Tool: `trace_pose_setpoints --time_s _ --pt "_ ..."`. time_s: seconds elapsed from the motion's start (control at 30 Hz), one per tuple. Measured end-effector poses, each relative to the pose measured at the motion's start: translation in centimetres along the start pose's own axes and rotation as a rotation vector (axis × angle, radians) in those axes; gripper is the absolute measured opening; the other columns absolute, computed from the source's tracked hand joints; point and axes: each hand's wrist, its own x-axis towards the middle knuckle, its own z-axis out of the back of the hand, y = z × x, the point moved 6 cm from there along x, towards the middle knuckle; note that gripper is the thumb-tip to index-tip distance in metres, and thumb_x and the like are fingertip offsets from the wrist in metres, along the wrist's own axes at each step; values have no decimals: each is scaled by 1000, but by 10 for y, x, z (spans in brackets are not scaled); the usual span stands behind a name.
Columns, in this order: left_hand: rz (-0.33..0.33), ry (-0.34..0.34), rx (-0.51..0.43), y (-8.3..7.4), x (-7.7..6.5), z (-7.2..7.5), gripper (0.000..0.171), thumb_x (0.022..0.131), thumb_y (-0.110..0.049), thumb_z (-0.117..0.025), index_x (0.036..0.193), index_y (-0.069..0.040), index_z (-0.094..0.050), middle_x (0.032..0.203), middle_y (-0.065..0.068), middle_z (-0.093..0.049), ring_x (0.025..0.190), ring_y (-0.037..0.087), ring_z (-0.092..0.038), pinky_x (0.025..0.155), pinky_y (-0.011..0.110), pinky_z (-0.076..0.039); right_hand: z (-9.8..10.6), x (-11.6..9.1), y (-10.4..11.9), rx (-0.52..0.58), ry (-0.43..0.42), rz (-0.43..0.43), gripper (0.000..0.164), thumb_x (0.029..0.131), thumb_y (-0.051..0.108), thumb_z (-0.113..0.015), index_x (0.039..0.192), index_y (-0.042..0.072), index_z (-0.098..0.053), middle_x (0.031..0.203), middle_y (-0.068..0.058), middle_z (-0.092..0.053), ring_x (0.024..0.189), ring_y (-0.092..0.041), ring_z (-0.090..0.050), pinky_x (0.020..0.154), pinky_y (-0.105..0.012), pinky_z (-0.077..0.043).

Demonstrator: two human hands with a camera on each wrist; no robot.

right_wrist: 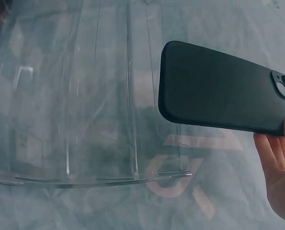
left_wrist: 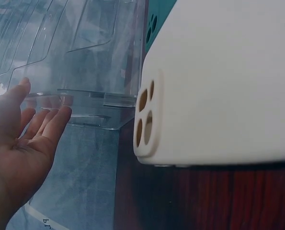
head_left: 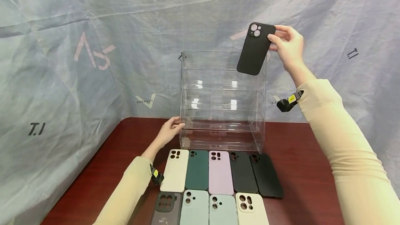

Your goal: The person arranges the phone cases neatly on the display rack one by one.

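My right hand (head_left: 289,46) pinches a black phone case (head_left: 256,49) by its upper right edge, thumb on the back. The case hangs slightly tilted at the top right of a clear tiered acrylic rack (head_left: 222,126), camera cutouts upward. In the right wrist view the black phone case (right_wrist: 214,91) is apart from the rack's side edge. Low on the rack's left side, my left hand (head_left: 168,133) touches the panel with fingers loosely extended. The left wrist view shows the left hand (left_wrist: 27,153) with its palm visible and fingertips at the clear plastic.
Two rows of phone cases lie in front of the rack: a cream case (head_left: 175,171), a dark green case (head_left: 197,170), a lilac case (head_left: 220,173), black ones, and pale blue ones nearer me. They lie on a reddish wooden table (head_left: 307,169). Grey printed cloth (head_left: 140,55) hangs behind.
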Motion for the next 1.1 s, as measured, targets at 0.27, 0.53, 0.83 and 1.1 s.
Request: trace_pose_setpoints --time_s 0.27,0.53,0.83,1.1 --pt "-5 10 9 -1 -10 1 58 95 -28 -57 143 -3 -35 134 20 -49 117 31 -56 95 38 -50 -11 13 1 -57 -36 -14 30 79 -5 -69 109 -4 -63 82 1 -62 67 -7 -63 54 -17 -55" --pt "-12 5 -10 3 -19 2 57 94 -26 -57 142 -1 -36 131 22 -50 117 32 -55 95 37 -50 -22 23 -8 -111 -76 -32 29 81 -2 -69 109 3 -66 83 3 -61 70 -7 -62 56 -14 -54" --pt "-21 -14 40 -1 -19 2 53 95 -23 -57 140 -1 -39 129 20 -53 113 30 -59 91 36 -52 -25 38 -23 -91 -98 -48 24 81 0 -70 104 8 -68 85 1 -65 73 -9 -62 59 -14 -54" --pt "-18 -23 32 4 -27 -1 54 94 -25 -59 140 -2 -40 129 20 -53 114 30 -58 92 36 -52 -33 41 -47 -201 -77 -79 29 82 3 -70 112 7 -67 88 3 -66 75 -7 -62 67 -16 -56"
